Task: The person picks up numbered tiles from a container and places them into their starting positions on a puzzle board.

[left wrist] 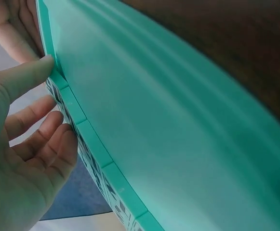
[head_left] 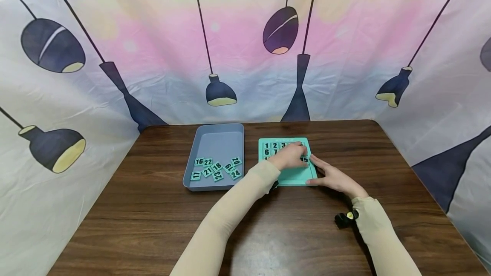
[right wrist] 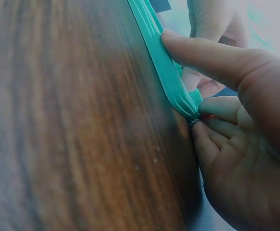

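Note:
A turquoise number board [head_left: 295,176] lies on the table, its upper rows filled with square numbered tiles. My left hand [head_left: 289,156] reaches across the board and pinches the tile marked 15 [head_left: 304,159] at the right end of the third row, thumb at its near edge. In the left wrist view, the thumb [left wrist: 31,74] meets that tile at the row's end, which looks slightly tilted. My right hand [head_left: 333,178] grips the board's right side, with the thumb at the near corner and the fingers along the edge. Several tiles are hidden under my left hand.
Left of the board stands a grey-blue tray [head_left: 222,133] with several loose numbered tiles [head_left: 217,166] in its near half. Both rest on a dark wooden table [head_left: 153,208]. Behind it hangs a cloth [head_left: 245,54] printed with lamps.

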`<action>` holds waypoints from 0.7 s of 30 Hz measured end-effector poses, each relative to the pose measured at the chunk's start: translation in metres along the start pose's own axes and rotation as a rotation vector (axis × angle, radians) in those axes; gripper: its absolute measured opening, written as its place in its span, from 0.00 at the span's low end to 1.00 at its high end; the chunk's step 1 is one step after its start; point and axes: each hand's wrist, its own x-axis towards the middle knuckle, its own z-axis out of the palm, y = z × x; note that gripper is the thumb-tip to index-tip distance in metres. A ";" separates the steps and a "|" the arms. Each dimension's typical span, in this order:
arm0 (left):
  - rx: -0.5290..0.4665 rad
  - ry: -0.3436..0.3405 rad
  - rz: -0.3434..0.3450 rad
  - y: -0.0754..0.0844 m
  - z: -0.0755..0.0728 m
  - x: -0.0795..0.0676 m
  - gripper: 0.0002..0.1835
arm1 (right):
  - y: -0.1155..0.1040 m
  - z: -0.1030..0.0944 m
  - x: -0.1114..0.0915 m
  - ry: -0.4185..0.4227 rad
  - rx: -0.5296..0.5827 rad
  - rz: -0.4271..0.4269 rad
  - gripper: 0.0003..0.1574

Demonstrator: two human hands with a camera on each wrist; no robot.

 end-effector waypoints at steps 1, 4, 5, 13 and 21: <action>0.002 0.002 -0.003 0.000 0.001 0.001 0.19 | 0.000 0.000 0.000 0.001 -0.002 -0.001 0.65; 0.005 0.008 -0.018 0.000 0.002 0.003 0.17 | 0.000 0.000 0.000 0.002 -0.006 -0.003 0.65; 0.007 0.011 -0.022 0.000 0.003 0.004 0.16 | 0.000 0.000 0.000 0.001 -0.009 -0.002 0.65; -0.008 0.017 -0.026 -0.001 0.002 0.005 0.17 | 0.000 -0.001 0.001 -0.003 -0.007 0.009 0.65; -0.012 -0.047 0.058 -0.013 -0.002 0.005 0.20 | 0.001 -0.001 0.001 -0.006 -0.001 0.013 0.64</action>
